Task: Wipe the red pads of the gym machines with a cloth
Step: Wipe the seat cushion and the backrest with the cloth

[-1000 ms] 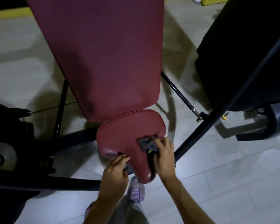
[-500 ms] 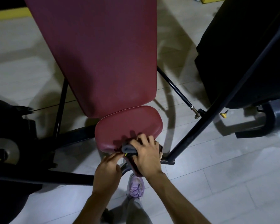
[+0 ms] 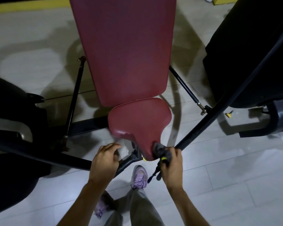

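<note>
Grey cloth (image 3: 160, 150) bunched in right hand (image 3: 171, 167) grip, touching seat pad (image 3: 137, 121) tip.

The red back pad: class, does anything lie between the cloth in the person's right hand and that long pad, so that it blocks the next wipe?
Nothing visible blocks it. The cloth, gripped in the right hand, sits on the narrow tip of the seat pad. Beyond that pad's bare surface lies the back pad, also uncovered. The left hand hangs off to the side.

Right hand (image 3: 171, 165) bunches a dark cloth (image 3: 161, 150) w/ a dangling strap against the narrow front tip of the red seat pad (image 3: 137, 121). Left hand (image 3: 104, 159) hovers loose over the black frame (image 3: 39, 155), fingers curled, holding nothing.
</note>
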Available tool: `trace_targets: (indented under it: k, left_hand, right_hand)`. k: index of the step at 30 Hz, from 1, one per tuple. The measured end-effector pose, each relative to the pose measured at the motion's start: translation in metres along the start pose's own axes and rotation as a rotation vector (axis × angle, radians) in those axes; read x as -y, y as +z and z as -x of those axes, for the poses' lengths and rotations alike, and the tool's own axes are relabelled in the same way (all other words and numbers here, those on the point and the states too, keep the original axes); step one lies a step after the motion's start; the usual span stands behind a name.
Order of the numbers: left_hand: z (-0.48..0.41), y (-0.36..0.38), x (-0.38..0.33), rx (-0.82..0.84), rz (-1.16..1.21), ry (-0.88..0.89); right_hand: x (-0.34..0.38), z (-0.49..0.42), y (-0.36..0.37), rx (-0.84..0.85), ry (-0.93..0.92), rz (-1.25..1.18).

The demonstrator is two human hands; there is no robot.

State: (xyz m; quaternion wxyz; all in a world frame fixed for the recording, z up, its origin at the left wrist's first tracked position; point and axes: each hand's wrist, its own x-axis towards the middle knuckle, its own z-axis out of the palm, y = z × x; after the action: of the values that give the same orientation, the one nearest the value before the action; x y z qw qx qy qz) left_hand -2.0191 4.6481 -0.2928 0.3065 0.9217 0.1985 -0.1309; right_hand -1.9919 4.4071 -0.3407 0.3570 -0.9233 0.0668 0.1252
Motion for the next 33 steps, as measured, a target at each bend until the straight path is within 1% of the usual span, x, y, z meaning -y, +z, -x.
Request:
trace_targets:
  k: [2, 4, 6, 7, 8, 9, 10, 11, 13, 14, 15, 17, 18, 20, 22, 23, 24, 25, 29, 31, 33]
  left_hand:
    - [0.009, -0.004, 0.001, -0.001, 0.012, 0.003]
    - [0.016, -0.008, 0.004, -0.007, 0.036, -0.003]
    - [0.021, -0.01, 0.009, -0.031, 0.059, -0.022]
    - [0.023, -0.01, 0.01, -0.046, 0.068, -0.025]
    - [0.026, -0.011, 0.012, -0.057, 0.075, -0.026]
    - [0.028, -0.011, 0.014, -0.068, 0.081, -0.032]
    - [0.03, -0.012, 0.017, -0.078, 0.086, -0.045]
    - [0.031, -0.013, 0.02, -0.085, 0.093, -0.062]
    - [0.034, -0.014, 0.025, -0.093, 0.11, -0.08]
    - [0.036, -0.013, 0.026, -0.098, 0.111, -0.081]
    - [0.038, -0.013, 0.028, -0.106, 0.107, -0.084]
    - [0.043, -0.012, 0.031, -0.118, 0.1, -0.103]
    - [0.045, -0.014, 0.032, -0.129, 0.094, -0.107]
    - [0.05, -0.019, 0.031, -0.148, 0.071, -0.078]
    - [0.056, -0.026, 0.029, -0.16, 0.048, -0.033]
    - [0.058, -0.029, 0.027, -0.159, 0.049, -0.02]
    - [0.06, -0.033, 0.025, -0.152, 0.043, -0.009]
    - [0.063, -0.039, 0.023, -0.151, 0.031, -0.007]
    - [0.082, -0.069, 0.014, -0.166, -0.126, 0.024]
    - [0.095, -0.091, 0.005, -0.219, -0.201, 0.031]
    - [0.11, -0.113, -0.001, -0.252, -0.226, -0.008]
  right_hand:
    - [0.01, 0.006, 0.015, -0.115, 0.253, -0.298]
    - [0.035, 0.018, 0.037, -0.204, 0.415, -0.447]
    - [0.062, 0.03, 0.055, -0.297, 0.486, -0.518]
    - [0.071, 0.036, 0.06, -0.313, 0.508, -0.556]
    - [0.078, 0.041, 0.063, -0.296, 0.516, -0.565]
    - [0.082, 0.046, 0.063, -0.246, 0.495, -0.535]
    - [0.086, 0.05, 0.061, -0.192, 0.398, -0.467]
    - [0.088, 0.052, 0.057, -0.137, 0.233, -0.349]
    - [0.096, 0.048, 0.05, -0.024, -0.153, -0.044]
    - [0.101, 0.038, 0.049, 0.017, -0.324, 0.129]
    - [0.107, 0.025, 0.049, 0.046, -0.45, 0.282]
    - [0.114, 0.0, 0.049, 0.133, -0.598, 0.578]
    - [0.111, -0.008, 0.048, 0.217, -0.685, 0.739]
    - [0.093, -0.01, 0.041, 0.454, -0.84, 1.009]
    - [0.073, -0.001, 0.026, 0.569, -0.94, 1.133]
    - [0.068, 0.002, 0.016, 0.575, -0.961, 1.17]
    - [0.065, 0.005, 0.009, 0.572, -0.937, 1.17]
    - [0.067, 0.007, 0.002, 0.567, -0.891, 1.114]
    - [0.095, 0.014, -0.022, 0.519, -0.672, 0.774]
    - [0.111, 0.013, -0.038, 0.521, -0.559, 0.582]
    - [0.129, 0.017, -0.057, 0.488, -0.482, 0.409]
